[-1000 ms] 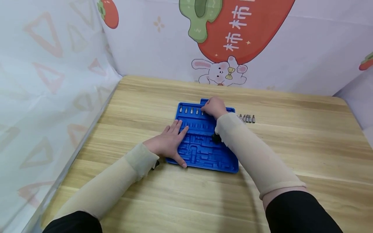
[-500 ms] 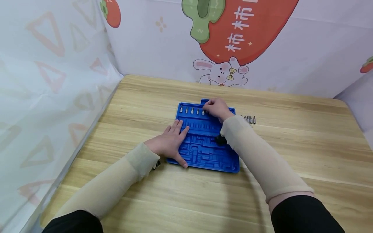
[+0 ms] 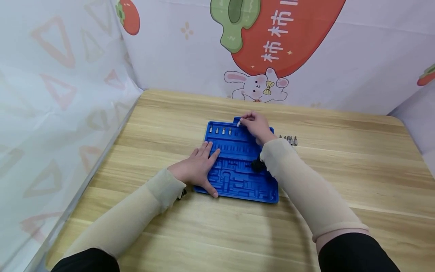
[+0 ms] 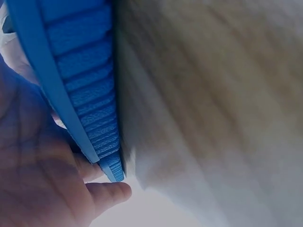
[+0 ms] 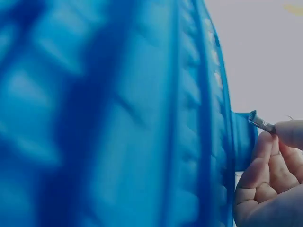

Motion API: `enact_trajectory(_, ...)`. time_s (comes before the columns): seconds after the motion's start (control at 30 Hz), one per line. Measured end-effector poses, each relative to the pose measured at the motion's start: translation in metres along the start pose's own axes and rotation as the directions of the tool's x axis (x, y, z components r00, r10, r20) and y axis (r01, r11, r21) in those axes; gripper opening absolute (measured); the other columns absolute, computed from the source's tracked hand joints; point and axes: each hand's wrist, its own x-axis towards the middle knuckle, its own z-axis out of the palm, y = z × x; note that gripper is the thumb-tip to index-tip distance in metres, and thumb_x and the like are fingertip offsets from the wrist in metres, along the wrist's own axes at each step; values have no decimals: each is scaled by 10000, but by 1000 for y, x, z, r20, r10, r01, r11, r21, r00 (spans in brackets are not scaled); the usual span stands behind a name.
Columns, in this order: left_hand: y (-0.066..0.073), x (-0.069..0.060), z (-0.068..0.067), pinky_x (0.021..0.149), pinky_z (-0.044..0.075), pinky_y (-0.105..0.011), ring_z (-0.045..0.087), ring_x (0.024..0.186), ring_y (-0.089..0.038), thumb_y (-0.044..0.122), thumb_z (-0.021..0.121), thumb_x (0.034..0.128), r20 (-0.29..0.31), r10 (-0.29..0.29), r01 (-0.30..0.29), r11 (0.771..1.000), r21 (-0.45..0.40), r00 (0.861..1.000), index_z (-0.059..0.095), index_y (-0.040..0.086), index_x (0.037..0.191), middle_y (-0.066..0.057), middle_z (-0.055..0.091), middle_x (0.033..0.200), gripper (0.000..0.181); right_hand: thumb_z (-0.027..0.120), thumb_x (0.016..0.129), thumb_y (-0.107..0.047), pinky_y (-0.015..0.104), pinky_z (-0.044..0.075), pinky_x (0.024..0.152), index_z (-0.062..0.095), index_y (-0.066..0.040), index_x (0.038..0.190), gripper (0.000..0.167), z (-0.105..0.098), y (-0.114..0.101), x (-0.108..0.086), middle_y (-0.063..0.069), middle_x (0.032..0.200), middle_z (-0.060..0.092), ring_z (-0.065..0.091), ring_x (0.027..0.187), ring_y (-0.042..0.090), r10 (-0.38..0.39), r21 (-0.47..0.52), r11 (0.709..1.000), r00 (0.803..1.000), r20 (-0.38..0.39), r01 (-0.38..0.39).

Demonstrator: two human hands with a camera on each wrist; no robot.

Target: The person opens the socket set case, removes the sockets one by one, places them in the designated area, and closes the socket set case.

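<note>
A blue moulded tool case tray (image 3: 242,189) lies flat on the table. My left hand (image 3: 197,166) rests on its left edge with fingers spread; the left wrist view shows the palm (image 4: 38,165) along the case's ribbed side (image 4: 90,85). Above the top row, my right hand (image 3: 256,126) pinches a small silver bit socket (image 3: 239,123) between thumb and fingertips. Its hollow end faces away from the fingers in the right wrist view, where the bit socket (image 5: 262,122) is clear of the tray. Several bit sockets (image 3: 217,130) stand in the row's left slots.
Several loose bit sockets (image 3: 290,140) lie on the wooden table (image 3: 340,162) right of the case, partly behind the right wrist. A blue tab (image 3: 236,119) juts from the case's far edge. A printed cloth (image 3: 190,64) hangs behind the table.
My right hand has lifted the bit socket from the fifth place of the top row and now holds it slightly above and beyond the row. The left hand stays on the case.
</note>
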Motion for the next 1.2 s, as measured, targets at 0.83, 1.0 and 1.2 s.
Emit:
enact_trajectory(0.83,-2,-2,-1,1235,-47,-508,-233,1530,-323,744,841,665,6,-2,2,1000,-18,1000,-52,105,1659,-185,-207,1680,1481,545,1087,-200,297,500,951,499,90,1360,400,-125,30,-28,24,1160,603,610,947,62,-30,-10,999,998,48,30)
enact_trajectory(1.0,-1,-1,-2,1235,-44,-510,-227,1532,-326,738,847,663,6,0,0,1000,-19,1000,-41,100,1661,-188,-200,1682,1480,532,1091,-210,263,503,928,486,90,1383,421,-145,41,-31,-50,1096,609,602,957,52,-8,-61,998,1000,25,9)
enact_trajectory(1.2,-1,1,1,1234,-44,-518,-228,1531,-335,737,844,668,10,6,-6,1000,-20,1000,-45,97,1660,-192,-198,1682,1477,530,1091,-198,269,509,920,493,93,1375,409,-156,49,-36,-40,1100,612,588,963,59,4,-120,993,1000,24,-1)
